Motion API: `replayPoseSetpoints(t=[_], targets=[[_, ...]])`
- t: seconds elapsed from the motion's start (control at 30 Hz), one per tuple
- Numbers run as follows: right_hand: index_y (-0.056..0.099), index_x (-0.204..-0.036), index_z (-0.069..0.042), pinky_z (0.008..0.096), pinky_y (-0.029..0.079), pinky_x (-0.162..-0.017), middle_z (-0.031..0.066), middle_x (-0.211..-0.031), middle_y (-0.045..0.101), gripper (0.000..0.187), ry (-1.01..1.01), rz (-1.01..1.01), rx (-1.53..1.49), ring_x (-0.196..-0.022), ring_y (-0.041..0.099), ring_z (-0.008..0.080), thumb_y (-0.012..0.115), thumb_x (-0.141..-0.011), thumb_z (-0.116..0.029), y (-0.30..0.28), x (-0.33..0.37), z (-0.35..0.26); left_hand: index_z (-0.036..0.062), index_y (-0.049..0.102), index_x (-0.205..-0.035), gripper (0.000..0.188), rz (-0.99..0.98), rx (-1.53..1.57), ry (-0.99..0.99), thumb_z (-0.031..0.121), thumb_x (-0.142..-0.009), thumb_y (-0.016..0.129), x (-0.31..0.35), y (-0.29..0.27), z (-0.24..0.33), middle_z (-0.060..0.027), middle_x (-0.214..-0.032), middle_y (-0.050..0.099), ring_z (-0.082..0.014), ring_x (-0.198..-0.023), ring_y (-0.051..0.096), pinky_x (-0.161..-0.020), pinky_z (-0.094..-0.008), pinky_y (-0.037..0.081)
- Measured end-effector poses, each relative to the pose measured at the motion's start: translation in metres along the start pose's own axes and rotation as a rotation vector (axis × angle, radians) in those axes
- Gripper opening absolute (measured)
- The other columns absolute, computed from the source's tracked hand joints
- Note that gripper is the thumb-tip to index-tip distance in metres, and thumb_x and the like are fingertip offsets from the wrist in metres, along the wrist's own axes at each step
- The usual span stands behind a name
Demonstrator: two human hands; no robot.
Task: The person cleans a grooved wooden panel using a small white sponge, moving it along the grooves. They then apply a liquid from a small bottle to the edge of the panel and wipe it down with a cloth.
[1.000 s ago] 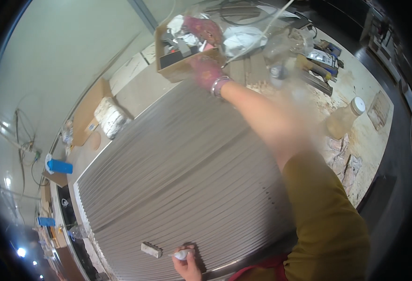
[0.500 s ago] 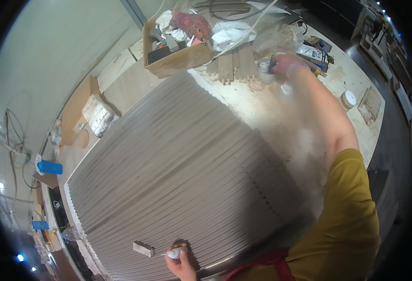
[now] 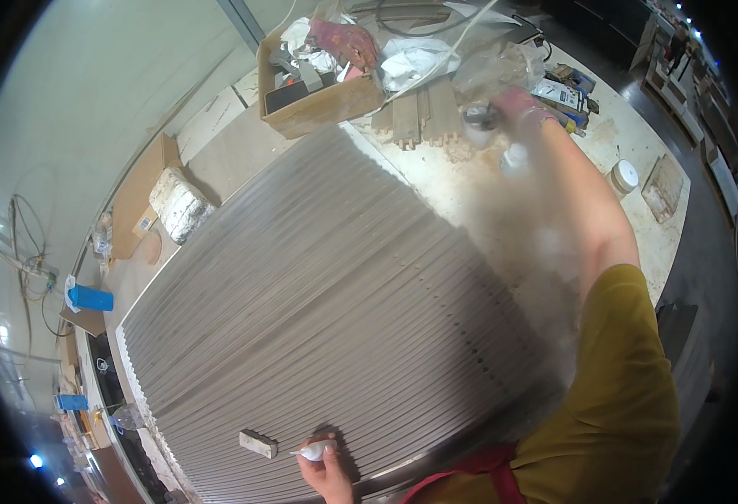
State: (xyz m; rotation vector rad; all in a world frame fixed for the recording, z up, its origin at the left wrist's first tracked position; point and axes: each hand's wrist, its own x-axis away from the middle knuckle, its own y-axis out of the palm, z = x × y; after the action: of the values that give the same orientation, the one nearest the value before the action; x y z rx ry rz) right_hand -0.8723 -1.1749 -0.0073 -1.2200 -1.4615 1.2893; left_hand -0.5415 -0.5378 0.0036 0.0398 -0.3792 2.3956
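Observation:
At the lower edge, my left hand (image 3: 329,475) is closed around a small white squeeze bottle (image 3: 312,452) with a thin nozzle pointing left. It rests over a wide panel of grey-brown grooved strips (image 3: 302,294). A small pale block (image 3: 257,443) lies on the panel, just left of the nozzle. My right arm reaches far out to the right, and my right hand (image 3: 520,107), in a pink glove, is curled beside a dark-topped jar (image 3: 480,126). Its fingertips meet something dark at the jar's top; blur hides what. A small white bottle (image 3: 514,156) stands below that hand.
A cardboard box (image 3: 323,105) of odds and ends, with a stained glove on top, stands at the back. Short notched wood strips (image 3: 419,118) lie beside it. A white-lidded tub (image 3: 622,178) and a flat worn block (image 3: 663,189) sit at right. A wrapped block (image 3: 180,204) lies at left.
My right hand has shifted slightly right and up beside the jar, whose dark top shows more now. My left hand keeps the squeeze bottle in the same place.

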Motion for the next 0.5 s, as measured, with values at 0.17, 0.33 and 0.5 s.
replayPoseSetpoints(t=[0.17, 0.33, 0.5], targets=[[0.065, -0.116, 0.0, 0.0424, 0.045, -0.097, 0.0221, -0.121, 0.064, 0.055, 0.003, 0.276, -0.269, -0.114, 0.059, 0.0373, 0.052, -0.089, -0.046, 0.017, -0.01, 0.0, 0.0025, 0.058, -0.108, 0.014, 0.0, -0.01, 0.003, 0.007, -0.095, 0.06, 0.001, -0.002, -0.006, -0.0049, -0.097, 0.065, -0.0101, -0.078, 0.056, -0.071, -0.0242, 0.047], [0.067, -0.118, -0.006, 0.0425, 0.045, -0.099, 0.0188, -0.13, 0.059, 0.049, 0.12, 0.231, -0.073, -0.12, 0.056, 0.0361, 0.056, -0.088, -0.044, 0.061, -0.051, 0.044, 0.0035, 0.057, -0.109, 0.015, -0.013, 0.025, -0.023, 0.007, -0.095, 0.06, -0.003, 0.001, -0.005, -0.0043, -0.095, 0.064, -0.0087, -0.074, 0.055, -0.066, -0.023, 0.046], [0.067, -0.116, -0.007, 0.0408, 0.048, -0.092, 0.0206, -0.116, 0.066, 0.043, 0.116, 0.268, -0.152, -0.109, 0.063, 0.0356, 0.06, -0.086, -0.038, 0.053, -0.031, 0.006, 0.0039, 0.057, -0.11, 0.016, 0.03, -0.002, -0.071, 0.008, -0.095, 0.061, 0.004, -0.008, -0.013, -0.0037, -0.093, 0.064, -0.0076, -0.07, 0.054, -0.062, -0.0211, 0.045]])
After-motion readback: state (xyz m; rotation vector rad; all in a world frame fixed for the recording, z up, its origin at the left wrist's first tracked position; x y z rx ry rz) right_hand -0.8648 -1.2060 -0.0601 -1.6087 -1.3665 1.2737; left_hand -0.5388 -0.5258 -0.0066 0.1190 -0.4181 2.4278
